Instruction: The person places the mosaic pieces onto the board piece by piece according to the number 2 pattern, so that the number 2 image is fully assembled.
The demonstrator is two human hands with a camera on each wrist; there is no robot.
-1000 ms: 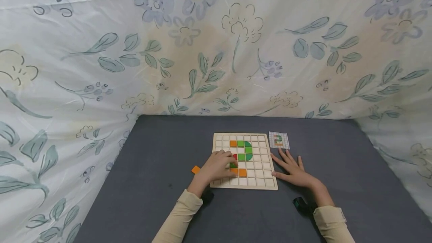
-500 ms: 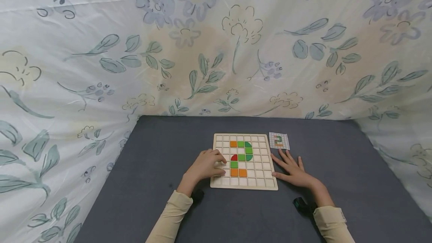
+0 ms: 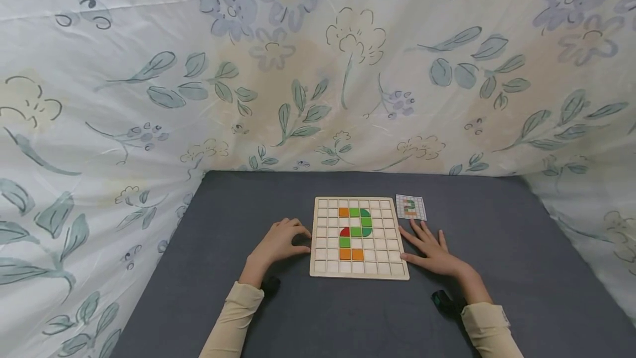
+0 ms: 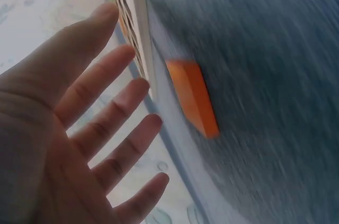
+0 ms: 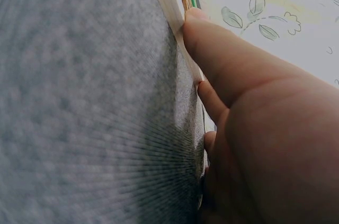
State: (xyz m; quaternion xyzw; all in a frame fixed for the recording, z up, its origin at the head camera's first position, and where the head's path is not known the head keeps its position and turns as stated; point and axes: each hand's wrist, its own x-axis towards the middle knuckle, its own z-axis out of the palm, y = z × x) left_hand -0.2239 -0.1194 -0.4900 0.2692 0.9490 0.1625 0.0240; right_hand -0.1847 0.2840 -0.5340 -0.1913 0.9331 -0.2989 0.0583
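Note:
A wooden grid board (image 3: 361,275) lies on the dark cloth, with several orange, green and red tiles set in its cells in a bent line. My left hand (image 3: 280,242) is just off the board's left edge, fingers relaxed and apart, holding nothing. Beside that hand, in the left wrist view, a loose orange tile (image 4: 193,99) lies on the cloth; in the head view the hand hides it. My right hand (image 3: 434,252) lies with spread fingers at the board's right edge, thumb touching the rim (image 5: 183,38).
A small printed card (image 3: 411,207) showing a coloured grid pattern lies at the board's upper right corner. The dark cloth (image 3: 358,319) covers the table. A flowered curtain (image 3: 318,98) hangs behind and at both sides.
My left hand has drawn back leftward from over the board's tiles to beside its left edge, uncovering the red, green and orange tiles. The right hand stays put.

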